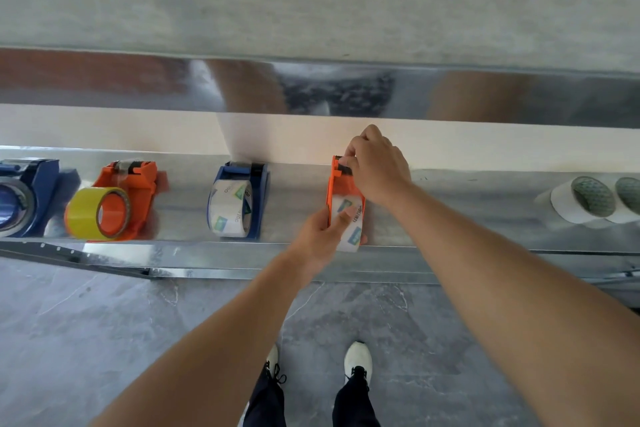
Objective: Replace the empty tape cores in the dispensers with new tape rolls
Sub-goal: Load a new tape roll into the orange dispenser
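Left hand (320, 236) grips tape roll (355, 230), right hand (375, 166) pinches orange dispenser (334, 185).

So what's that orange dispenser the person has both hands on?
The orange dispenser looks like plastic, lying lengthwise on the shiny metal shelf, dark toothed cutter at its far end. A clear tape roll with printed labels sits in its near end. The left hand grips that near end; the right hand pinches at the cutter.

Bare forearms (214, 340), dark trousers (266, 402), white shoes (358, 357)
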`<state>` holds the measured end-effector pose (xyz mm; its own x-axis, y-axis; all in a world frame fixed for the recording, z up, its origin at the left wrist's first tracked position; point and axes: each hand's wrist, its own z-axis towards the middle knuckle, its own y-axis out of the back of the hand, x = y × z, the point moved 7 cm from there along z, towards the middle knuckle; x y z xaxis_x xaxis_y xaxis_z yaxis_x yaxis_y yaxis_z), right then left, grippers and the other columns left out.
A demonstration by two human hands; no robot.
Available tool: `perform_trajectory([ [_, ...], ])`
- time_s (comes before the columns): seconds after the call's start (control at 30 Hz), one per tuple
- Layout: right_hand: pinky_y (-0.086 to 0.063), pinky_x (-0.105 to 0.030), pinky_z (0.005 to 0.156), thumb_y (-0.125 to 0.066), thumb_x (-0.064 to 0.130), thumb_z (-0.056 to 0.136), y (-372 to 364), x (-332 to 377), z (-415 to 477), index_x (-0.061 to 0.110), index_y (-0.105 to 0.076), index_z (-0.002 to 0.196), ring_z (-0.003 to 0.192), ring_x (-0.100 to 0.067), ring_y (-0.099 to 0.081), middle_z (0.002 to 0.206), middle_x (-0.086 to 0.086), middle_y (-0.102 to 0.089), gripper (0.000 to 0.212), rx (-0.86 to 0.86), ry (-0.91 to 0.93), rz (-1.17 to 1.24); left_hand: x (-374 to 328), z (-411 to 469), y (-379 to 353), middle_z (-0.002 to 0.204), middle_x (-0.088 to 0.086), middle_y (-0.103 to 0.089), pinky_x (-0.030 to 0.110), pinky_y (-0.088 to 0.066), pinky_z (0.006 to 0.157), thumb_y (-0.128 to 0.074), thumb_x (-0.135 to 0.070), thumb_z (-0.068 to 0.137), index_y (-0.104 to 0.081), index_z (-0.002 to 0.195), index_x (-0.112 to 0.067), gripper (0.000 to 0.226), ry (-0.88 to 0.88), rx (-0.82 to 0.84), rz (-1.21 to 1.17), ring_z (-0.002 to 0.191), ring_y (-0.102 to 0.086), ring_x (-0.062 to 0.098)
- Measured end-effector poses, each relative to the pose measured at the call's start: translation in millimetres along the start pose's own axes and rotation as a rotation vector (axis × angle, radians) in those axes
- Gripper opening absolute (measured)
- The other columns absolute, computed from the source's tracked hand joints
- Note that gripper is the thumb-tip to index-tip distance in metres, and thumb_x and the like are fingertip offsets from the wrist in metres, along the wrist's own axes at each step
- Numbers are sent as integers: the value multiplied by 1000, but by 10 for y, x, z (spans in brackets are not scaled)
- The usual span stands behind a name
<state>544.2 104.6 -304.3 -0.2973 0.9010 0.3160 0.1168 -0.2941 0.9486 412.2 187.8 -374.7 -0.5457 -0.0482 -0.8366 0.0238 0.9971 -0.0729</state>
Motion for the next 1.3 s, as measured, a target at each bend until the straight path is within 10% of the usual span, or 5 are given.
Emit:
perform_trajectory([
  [0.27,-50,-41,82,-52,34,108,32,42,62,18,-59,105,94,-23,-64,107,2,-69,18,38,-75,92,135,-9,44,129,6,-75,48,-48,116,-74,-19,98,-60,141,-14,45,-16,158,118,125,-69,24],
  [0.47,-42,-36,78,-44,21,110,33,113,87,20,-53,110,104,-26,-66,125,9,-73,9,129,-22,7,-20,13,-43,109,14,-82,36,-62,95,-63,-47,103,-68,129,-12,44,71,-4,-118,96,-81,26],
  [0.8,-52,-41,86,-51,18,104,39,-90,266,21,-56,102,101,-21,-66,90,15,-71,7,245,-140,173,89,-123,-37,112,8,-80,23,-55,90,-68,-3,99,-57,138,-3,41,-67,262,-111,108,-74,16],
  [1.13,-53,-45,92,-50,28,108,93,-22,215,15,-58,104,98,-22,-67,98,3,-74,16,311,-123,212,84,-155,-64,96,-1,-78,26,-57,84,-60,-27,107,-67,118,-18,16,-24,111,-115,86,-75,9],
  [1.3,-52,-34,73,-53,27,108,97,-50,215,4,-63,102,71,-19,-66,84,-3,-76,26,464,-236,395,151,-223,-31,108,4,-73,13,-55,79,-59,-10,106,-55,144,-17,39,-60,218,-128,90,-75,4],
])
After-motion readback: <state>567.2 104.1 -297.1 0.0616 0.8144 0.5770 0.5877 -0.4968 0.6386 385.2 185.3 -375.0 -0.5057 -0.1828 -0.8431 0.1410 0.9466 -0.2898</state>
